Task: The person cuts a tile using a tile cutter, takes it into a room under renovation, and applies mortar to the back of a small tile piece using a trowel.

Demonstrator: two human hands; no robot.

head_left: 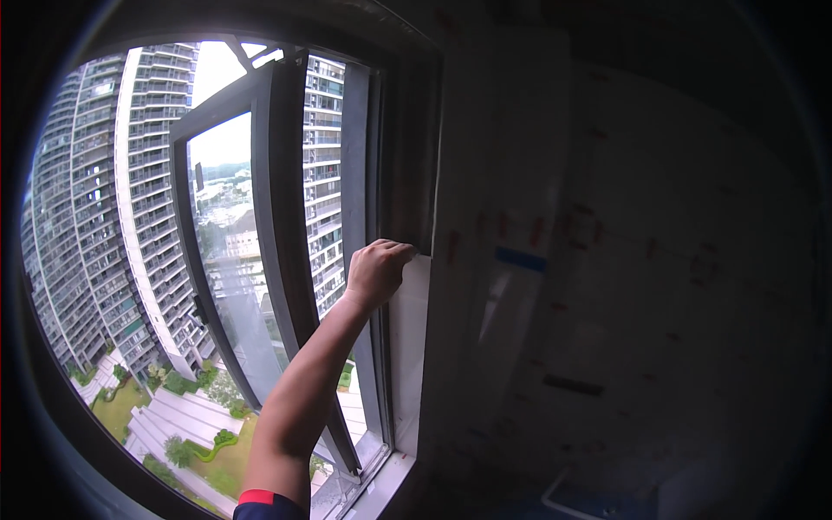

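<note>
My left arm reaches up from the lower edge, its dark sleeve trimmed in red. With bent fingers and its back turned toward me, my left hand (378,270) pinches the upper edge of a white panel (411,347). This narrow, upright panel lines the side of the window opening, beside the grey window frame (357,156). Above the panel the reveal (409,165) is dark and bare. The fingertips are partly hidden behind the hand. My right hand is out of the picture.
A grey-framed window sash (270,217) stands swung outward left of my arm, with a handle (199,310) on it. Tall buildings and a garden far below show outside. At right, the dim wall (641,303) bears red marks and a blue strip (521,258).
</note>
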